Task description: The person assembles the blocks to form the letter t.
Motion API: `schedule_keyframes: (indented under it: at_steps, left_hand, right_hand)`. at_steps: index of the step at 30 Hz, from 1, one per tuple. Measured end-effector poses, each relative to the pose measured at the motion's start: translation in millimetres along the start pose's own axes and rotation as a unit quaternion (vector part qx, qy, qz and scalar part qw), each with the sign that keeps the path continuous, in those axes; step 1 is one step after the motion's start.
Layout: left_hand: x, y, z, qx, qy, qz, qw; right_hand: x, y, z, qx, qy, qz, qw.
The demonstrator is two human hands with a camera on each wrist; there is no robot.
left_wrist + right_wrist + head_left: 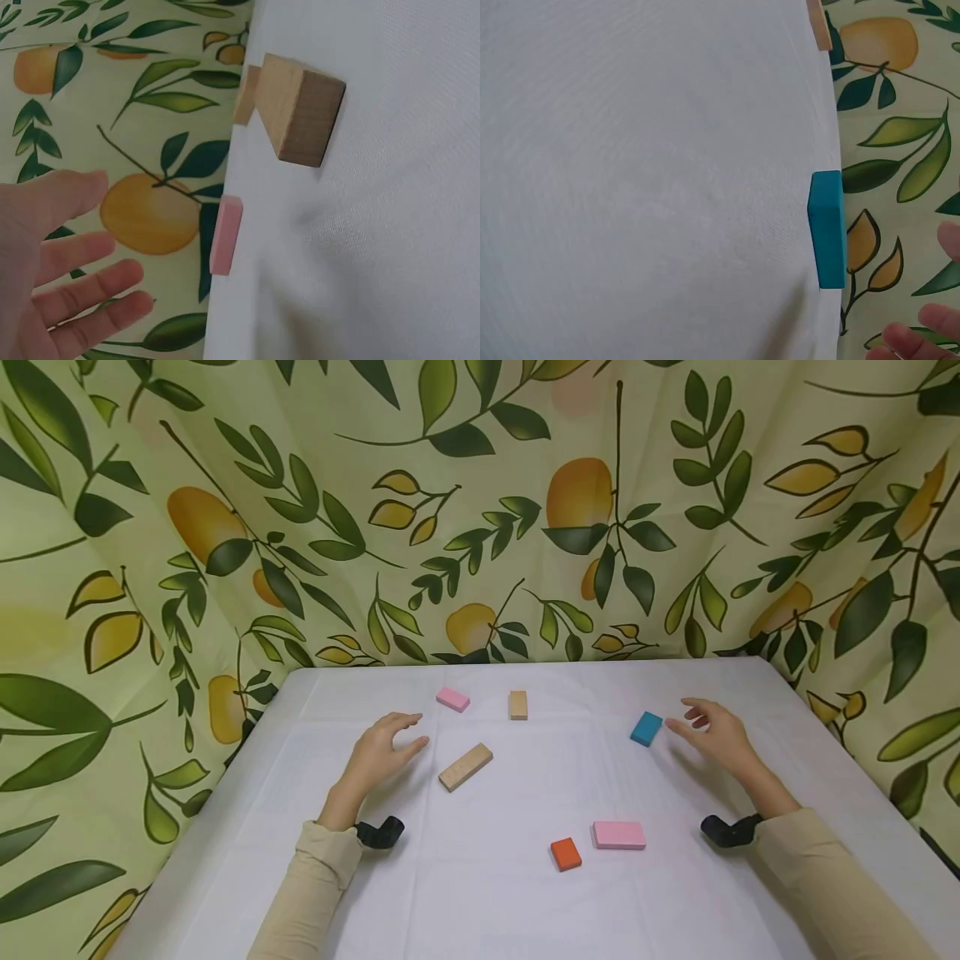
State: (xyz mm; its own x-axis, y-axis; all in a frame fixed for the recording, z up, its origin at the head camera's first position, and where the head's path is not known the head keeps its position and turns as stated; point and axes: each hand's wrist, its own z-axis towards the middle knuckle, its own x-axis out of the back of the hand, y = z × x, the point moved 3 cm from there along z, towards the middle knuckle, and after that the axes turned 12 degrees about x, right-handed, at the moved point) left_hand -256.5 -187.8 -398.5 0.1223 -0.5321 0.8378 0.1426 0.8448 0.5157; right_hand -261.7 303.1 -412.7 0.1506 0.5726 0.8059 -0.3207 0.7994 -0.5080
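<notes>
Closest at left, see beige sleeve (300, 902), then left hand (375, 750) with parted, empty fingers (90, 289), then wooden block (466, 767). Farther right, find blue block (646, 728), long axis slanting away rightward, just left of nearer right hand (716, 735) with loosely bent, empty fingers (907, 342).

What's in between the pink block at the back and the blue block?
The farther wooden block. The head view shows it between the back pink block and the blue block, touching neither and nearer the pink one.
</notes>
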Motion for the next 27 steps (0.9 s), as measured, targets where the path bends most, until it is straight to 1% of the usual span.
schedule_keyframes:
  at_steps: [4,7,14,17,21,25,27]
  left_hand:
    - [-4.6,0.5,0.5,-0.016,-0.044,-0.027,0.9986]
    - [-8.8,-0.1,1.4,-0.032,-0.076,-0.042,0.9957]
    - [-18.9,-2.5,4.3,-0.077,-0.134,-0.076,0.985]
    - [-22.8,-1.9,6.3,-0.084,-0.165,-0.087,0.9789]
    - [-26.1,1.6,9.6,-0.092,-0.21,-0.101,0.9681]
    - [-29.3,3.9,14.7,-0.1,-0.25,-0.104,0.9574]
    - [-31.3,4.0,17.8,-0.099,-0.269,-0.102,0.9527]
  right_hand:
    - [-6.0,1.4,1.5,-0.031,-0.031,0.012,0.999]
    - [-11.3,4.5,2.2,-0.047,-0.043,0.021,0.9978]
    - [-18.6,8.2,1.9,-0.066,-0.067,0.06,0.9938]
    - [-20.2,8.8,2.0,-0.066,-0.076,0.071,0.9924]
    - [-22.5,10.5,3.2,-0.066,-0.085,0.074,0.9914]
    - [-25.1,12.0,5.2,-0.071,-0.094,0.073,0.9904]
    - [-26.6,12.6,6.7,-0.072,-0.097,0.074,0.9899]
